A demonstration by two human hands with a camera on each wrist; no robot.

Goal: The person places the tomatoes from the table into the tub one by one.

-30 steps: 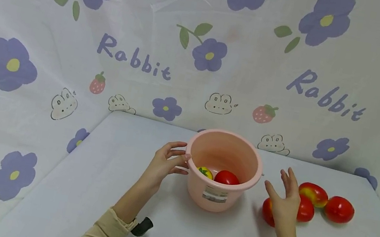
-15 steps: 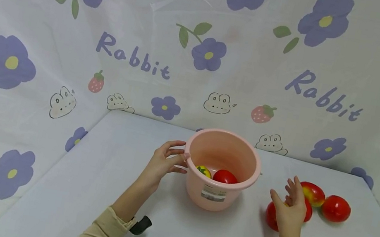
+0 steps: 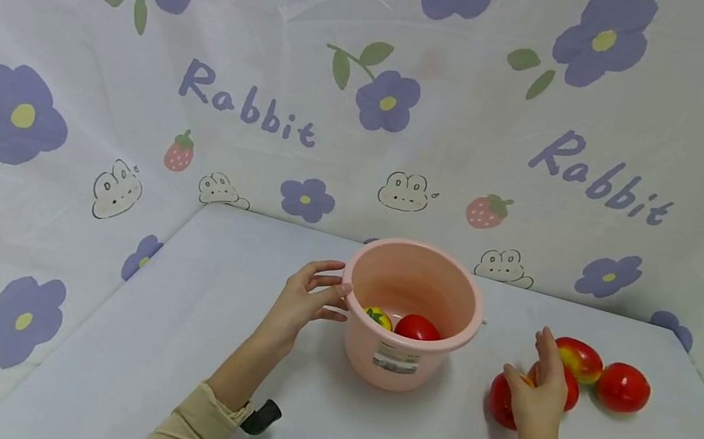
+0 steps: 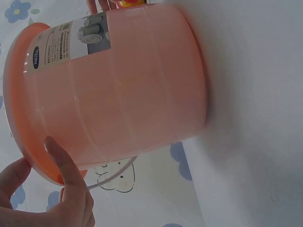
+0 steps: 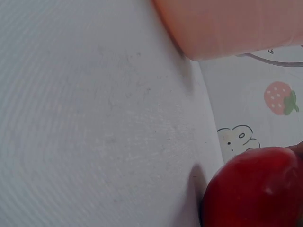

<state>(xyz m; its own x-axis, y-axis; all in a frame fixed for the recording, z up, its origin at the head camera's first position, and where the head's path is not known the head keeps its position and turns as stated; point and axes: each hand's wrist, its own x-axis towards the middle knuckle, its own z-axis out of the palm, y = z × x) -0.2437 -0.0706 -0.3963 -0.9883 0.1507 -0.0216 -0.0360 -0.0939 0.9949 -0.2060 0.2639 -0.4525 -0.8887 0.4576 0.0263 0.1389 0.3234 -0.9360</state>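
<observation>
A pink bucket (image 3: 393,366) stands upright on the table, holding a red tomato (image 3: 418,328) and a yellow one with a green star-shaped top (image 3: 379,317). My left hand (image 3: 299,304) pinches the bucket's rim on its left side; in the left wrist view a finger (image 4: 64,163) lies under the rim's edge. To the right, my right hand (image 3: 539,398) is round the nearest red tomato (image 3: 501,400), thumb on its near left side and fingers beyond it. That tomato (image 5: 255,189) fills the lower corner of the right wrist view; most of my right fingers are hidden there.
Behind my right hand lie another red tomato (image 3: 570,388), a red-and-yellow one (image 3: 580,360) and a red one (image 3: 623,388) farther right. A patterned curtain (image 3: 463,137) hangs behind the white table (image 3: 163,343). The bucket has a thin handle (image 4: 113,175).
My right hand has moved slightly right and down to the nearest tomato, and its thumb and fingers have come in on it. My left hand stays at the bucket's rim.
</observation>
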